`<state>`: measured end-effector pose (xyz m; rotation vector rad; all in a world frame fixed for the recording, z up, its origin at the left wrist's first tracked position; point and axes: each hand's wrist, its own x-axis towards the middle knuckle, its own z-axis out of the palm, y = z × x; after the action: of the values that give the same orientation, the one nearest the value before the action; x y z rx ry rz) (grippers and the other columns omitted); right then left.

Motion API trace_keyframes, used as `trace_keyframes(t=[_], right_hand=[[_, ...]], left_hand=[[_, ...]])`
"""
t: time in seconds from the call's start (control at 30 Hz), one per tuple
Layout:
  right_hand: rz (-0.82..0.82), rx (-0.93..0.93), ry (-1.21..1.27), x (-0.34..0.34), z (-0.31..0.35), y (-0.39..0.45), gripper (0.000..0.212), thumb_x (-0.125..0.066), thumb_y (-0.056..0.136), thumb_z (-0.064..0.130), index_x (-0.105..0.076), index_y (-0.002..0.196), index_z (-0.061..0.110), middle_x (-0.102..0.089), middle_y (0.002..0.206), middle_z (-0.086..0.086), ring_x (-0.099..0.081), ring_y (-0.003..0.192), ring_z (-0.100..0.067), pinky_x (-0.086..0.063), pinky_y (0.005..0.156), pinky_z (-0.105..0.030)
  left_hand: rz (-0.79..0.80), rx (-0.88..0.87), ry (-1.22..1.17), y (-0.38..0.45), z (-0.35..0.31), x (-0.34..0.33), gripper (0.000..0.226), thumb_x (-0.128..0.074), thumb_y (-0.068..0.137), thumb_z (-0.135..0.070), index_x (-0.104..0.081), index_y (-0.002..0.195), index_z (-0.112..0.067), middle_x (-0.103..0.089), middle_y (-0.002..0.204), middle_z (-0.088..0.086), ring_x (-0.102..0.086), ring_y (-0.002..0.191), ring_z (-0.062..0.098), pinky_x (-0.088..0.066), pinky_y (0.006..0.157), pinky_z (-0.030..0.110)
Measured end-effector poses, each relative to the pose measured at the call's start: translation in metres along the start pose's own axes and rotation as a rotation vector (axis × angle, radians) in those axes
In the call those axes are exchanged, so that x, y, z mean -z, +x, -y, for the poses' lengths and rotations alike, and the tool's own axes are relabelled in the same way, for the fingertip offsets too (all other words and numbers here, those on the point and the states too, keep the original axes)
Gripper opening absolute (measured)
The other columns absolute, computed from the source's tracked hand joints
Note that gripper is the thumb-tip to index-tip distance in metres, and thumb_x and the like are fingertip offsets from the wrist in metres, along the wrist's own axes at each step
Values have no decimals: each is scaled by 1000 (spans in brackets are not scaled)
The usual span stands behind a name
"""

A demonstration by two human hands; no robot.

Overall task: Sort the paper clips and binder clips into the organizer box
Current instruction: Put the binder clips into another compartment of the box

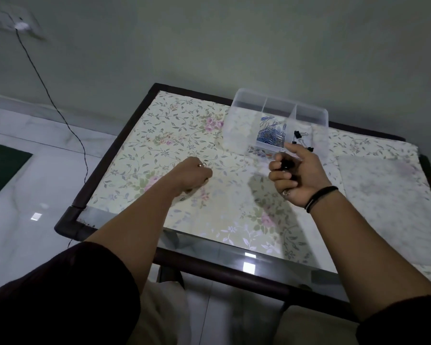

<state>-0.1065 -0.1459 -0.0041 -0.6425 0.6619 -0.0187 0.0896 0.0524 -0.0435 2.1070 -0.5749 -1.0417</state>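
Note:
A clear plastic organizer box with three compartments stands at the far side of the table. Its middle compartment holds a heap of blue paper clips. Black binder clips lie in its right compartment; the left one looks empty. My right hand hovers just in front of the box, fingers curled around black binder clips. My left hand rests on the floral table top, fingers closed in a loose fist; what it holds, if anything, is hidden.
The glass table has a dark frame and a floral sheet under the glass. A crumpled pale sheet covers the right part. A black cable hangs from a wall socket at the left, above the white floor.

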Motion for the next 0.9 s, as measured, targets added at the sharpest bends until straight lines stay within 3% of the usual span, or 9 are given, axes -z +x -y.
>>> trace_keyframes(t=[0.07, 0.13, 0.23, 0.33, 0.5, 0.63, 0.73, 0.8, 0.9], right_hand=[[-90, 29, 133, 11, 12, -11, 21, -58, 89, 29, -56, 75, 14, -45, 72, 4, -37, 49, -6, -25, 33, -13], [-174, 78, 304, 21, 23, -21, 10, -55, 87, 14, -61, 92, 8, -56, 82, -1, -52, 55, -8, -41, 39, -12], [-280, 218, 477, 30, 39, -28, 41, -51, 90, -1, -54, 130, -8, -61, 121, -21, -68, 89, -31, -61, 61, -28], [-304, 284, 495, 31, 58, -32, 40, -47, 97, 2, -46, 135, -12, -53, 134, -29, -59, 113, -45, -61, 82, -44], [-330, 302, 379, 36, 97, -30, 41, -51, 97, 13, -50, 125, -16, -54, 134, -26, -53, 120, -49, -51, 102, -47], [-439, 361, 268, 46, 131, -15, 35, -52, 95, 18, -56, 114, -11, -54, 114, -21, -59, 112, -39, -55, 97, -44], [-555, 382, 100, 50, 147, -2, 24, -52, 88, 17, -56, 101, -3, -53, 88, -15, -56, 80, -27, -59, 81, -34], [-596, 403, -2, 50, 152, 5, 18, -52, 85, 17, -53, 96, 3, -47, 75, -11, -45, 61, -22, -52, 66, -30], [-601, 401, -173, 44, 149, 15, 16, -52, 86, 23, -52, 93, 8, -42, 69, -7, -36, 52, -17, -39, 58, -30]], left_hand=[[54, 82, -367, -3, -12, -2, 18, -53, 88, -13, -44, 72, -13, -48, 63, 8, -29, 46, 16, -22, 47, 26], [62, 131, -668, -4, -28, -7, 9, -50, 93, -9, -47, 85, -11, -51, 66, 7, -24, 46, 12, -18, 41, 22], [104, 169, -924, -5, -63, -26, 5, -47, 97, -7, -50, 95, -11, -50, 64, 2, -22, 45, 9, -18, 37, 19], [101, 214, -928, 2, -106, -56, 19, -46, 100, -15, -47, 81, -15, -45, 60, -1, -22, 43, 9, -19, 36, 18], [10, 168, -816, 30, -195, -103, 20, -36, 97, -14, -40, 77, -17, -31, 65, 1, -23, 48, 12, -21, 41, 18], [15, 149, -765, 46, -252, -135, 14, -37, 93, -12, -50, 89, -13, -38, 70, 3, -30, 51, 12, -31, 44, 18], [11, 119, -694, 57, -270, -152, 16, -39, 93, -12, -55, 92, -11, -42, 69, 5, -36, 52, 14, -43, 53, 24], [2, 118, -646, 63, -275, -159, 11, -43, 91, -11, -52, 86, -10, -43, 74, 7, -38, 57, 18, -44, 61, 28], [-4, 124, -616, 68, -277, -166, 10, -48, 89, -15, -51, 81, -10, -45, 81, 8, -47, 78, 25, -42, 72, 32]])
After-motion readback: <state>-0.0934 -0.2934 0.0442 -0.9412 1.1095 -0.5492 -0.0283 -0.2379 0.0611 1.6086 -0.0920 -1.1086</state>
